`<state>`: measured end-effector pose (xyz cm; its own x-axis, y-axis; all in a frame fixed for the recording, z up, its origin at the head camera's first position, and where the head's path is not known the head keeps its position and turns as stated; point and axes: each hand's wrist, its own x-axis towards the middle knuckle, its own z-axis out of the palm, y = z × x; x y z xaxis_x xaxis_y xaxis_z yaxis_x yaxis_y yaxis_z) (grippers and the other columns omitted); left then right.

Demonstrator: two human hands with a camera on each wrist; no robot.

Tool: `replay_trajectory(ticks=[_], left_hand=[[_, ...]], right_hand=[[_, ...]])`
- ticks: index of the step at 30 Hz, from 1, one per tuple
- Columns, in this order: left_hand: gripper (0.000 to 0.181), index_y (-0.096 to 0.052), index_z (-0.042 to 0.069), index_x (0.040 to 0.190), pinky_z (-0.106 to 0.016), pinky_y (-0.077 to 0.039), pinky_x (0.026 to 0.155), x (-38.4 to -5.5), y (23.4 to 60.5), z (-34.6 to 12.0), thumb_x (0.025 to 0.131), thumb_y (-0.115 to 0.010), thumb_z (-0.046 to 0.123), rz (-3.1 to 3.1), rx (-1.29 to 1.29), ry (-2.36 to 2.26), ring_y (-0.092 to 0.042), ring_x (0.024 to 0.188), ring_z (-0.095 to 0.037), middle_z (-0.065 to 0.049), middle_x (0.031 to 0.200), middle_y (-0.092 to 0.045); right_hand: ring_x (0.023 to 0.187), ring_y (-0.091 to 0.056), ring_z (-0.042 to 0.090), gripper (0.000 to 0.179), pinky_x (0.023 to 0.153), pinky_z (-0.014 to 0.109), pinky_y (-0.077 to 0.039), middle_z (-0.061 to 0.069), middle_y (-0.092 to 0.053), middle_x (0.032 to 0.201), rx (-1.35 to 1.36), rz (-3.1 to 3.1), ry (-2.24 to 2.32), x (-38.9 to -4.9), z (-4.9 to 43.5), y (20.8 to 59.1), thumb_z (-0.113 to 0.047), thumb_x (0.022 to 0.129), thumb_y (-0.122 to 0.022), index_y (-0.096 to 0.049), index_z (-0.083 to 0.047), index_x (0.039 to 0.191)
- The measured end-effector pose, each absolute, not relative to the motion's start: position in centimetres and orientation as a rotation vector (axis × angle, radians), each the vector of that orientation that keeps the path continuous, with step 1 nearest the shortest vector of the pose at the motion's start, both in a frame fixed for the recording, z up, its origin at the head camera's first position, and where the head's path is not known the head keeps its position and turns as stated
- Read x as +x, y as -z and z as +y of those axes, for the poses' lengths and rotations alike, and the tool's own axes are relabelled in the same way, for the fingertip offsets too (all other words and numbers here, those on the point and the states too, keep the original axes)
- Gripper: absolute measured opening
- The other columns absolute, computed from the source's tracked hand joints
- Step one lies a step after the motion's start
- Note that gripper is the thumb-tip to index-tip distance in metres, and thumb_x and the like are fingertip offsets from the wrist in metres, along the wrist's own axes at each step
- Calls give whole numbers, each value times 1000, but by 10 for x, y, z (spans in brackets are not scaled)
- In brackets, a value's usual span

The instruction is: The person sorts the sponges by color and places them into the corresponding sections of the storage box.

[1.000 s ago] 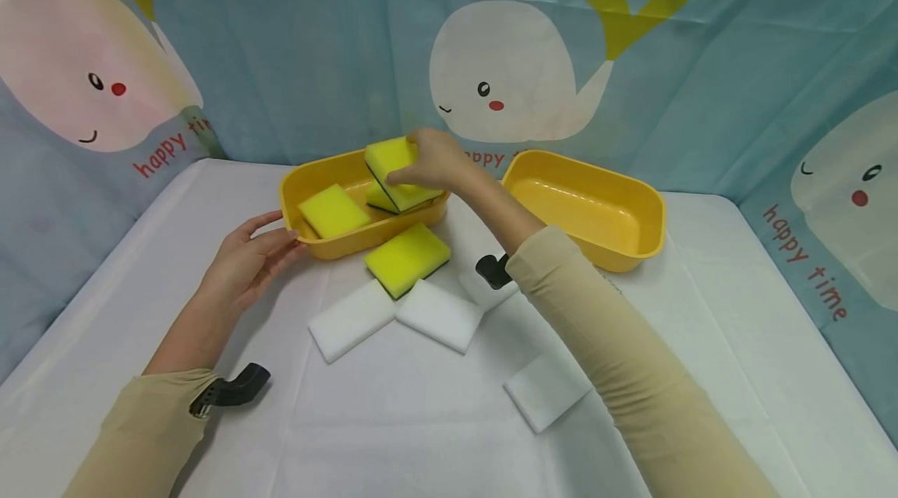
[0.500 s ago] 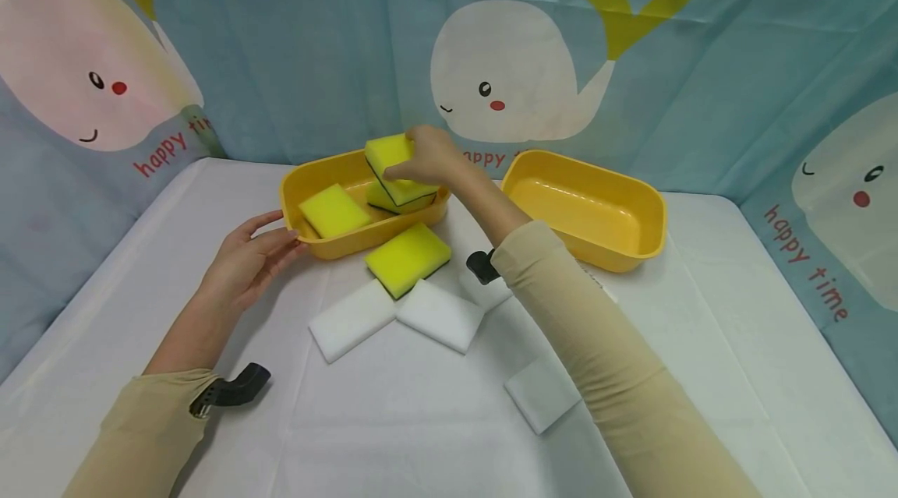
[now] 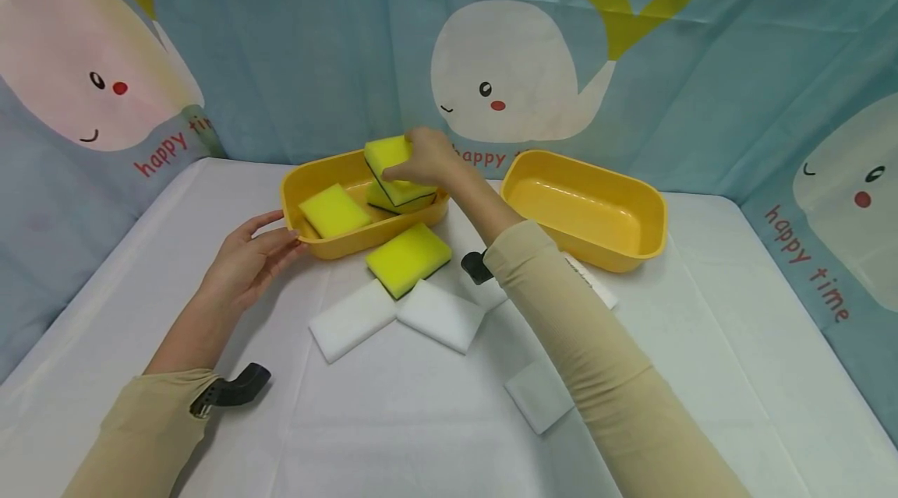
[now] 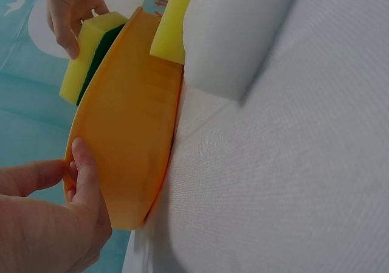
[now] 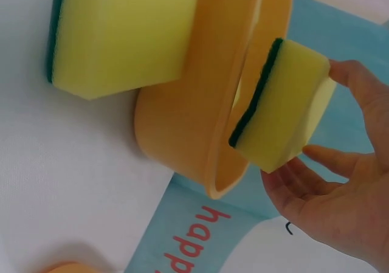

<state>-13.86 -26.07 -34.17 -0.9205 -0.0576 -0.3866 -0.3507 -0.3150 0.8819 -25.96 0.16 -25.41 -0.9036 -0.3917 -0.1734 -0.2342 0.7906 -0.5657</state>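
"What's nearest on the tabletop [image 3: 393, 420]?"

"A white pad [image 3: 535, 398], well in from the right edge, partly behind the right sleeve [image 3: 610, 373]. Past it, a left pad [image 3: 353, 320] and a middle pad [image 3: 440, 315] lie close together, with a loose sponge [image 3: 409, 258], yellow side up, just behind them."

"Where's the left hand [image 3: 249, 260]?"

"Toward the tabletop's left edge, at the left tub [image 3: 351, 242]. Thumb and fingers are together on the rim, pinching it at the tub's left end."

"And the right hand [image 3: 429, 159]?"

"Over that tub's right end, near the tabletop's far edge. Thumb and fingers are clamped on a held sponge [image 3: 382, 155], tilted, green layer underneath."

"Does it touch anything below?"

"I can't tell. A lower sponge [image 3: 414, 207] lies beneath it in the tub, and an end sponge [image 3: 335, 211] sits to the left."

"Anything beside that?"

"A right tub [image 3: 589, 247], also by the far edge, with a gap between the two. Behind hangs a whale curtain [image 3: 519, 77]."
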Motion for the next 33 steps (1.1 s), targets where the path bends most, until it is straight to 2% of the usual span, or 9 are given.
replay_trajectory(ticks=[6, 13, 16, 23, 33], left_hand=[[85, -17, 16, 169, -22, -61, 87, -138, 342, -261, 102, -70, 11, 1734, -512, -2347, -71, 96, -8, -5, 130, -48], [82, -21, 16, 167, -22, -61, 87, -137, 342, -261, 102, -71, 11, 1741, -506, -2349, -72, 95, -8, -5, 130, -48], [78, -25, 16, 163, -22, -61, 87, -137, 343, -261, 101, -72, 11, 1739, -507, -2353, -72, 95, -8, -5, 130, -48], [78, -24, 16, 164, -22, -61, 87, -138, 342, -261, 102, -71, 11, 1734, -511, -2354, -72, 94, -8, -5, 130, -48], [81, -18, 22, 169, -21, -61, 85, -140, 341, -260, 105, -66, 12, 1729, -577, -2324, -73, 92, -8, -2, 128, -51]], right_hand=[[126, -53, 27, 79, 109, 36, -50, 14, -53, 148, -473, 2700, 796, -260, 1, 256, -39, 98, -74, -40, 0, 158], [143, -47, 27, 82, 120, 39, -43, 14, -44, 161, -481, 2693, 782, -260, 1, 259, -40, 99, -74, -37, -1, 161], [145, -46, 28, 81, 121, 40, -42, 14, -43, 163, -499, 2689, 797, -260, 2, 260, -39, 99, -74, -37, -1, 161], [147, -45, 30, 80, 122, 42, -41, 15, -43, 163, -533, 2697, 829, -260, 7, 263, -38, 99, -74, -38, -1, 160], [140, -51, 31, 81, 116, 43, -47, 17, -50, 156, -576, 2685, 903, -251, 16, 265, -38, 97, -76, -40, 0, 160]])
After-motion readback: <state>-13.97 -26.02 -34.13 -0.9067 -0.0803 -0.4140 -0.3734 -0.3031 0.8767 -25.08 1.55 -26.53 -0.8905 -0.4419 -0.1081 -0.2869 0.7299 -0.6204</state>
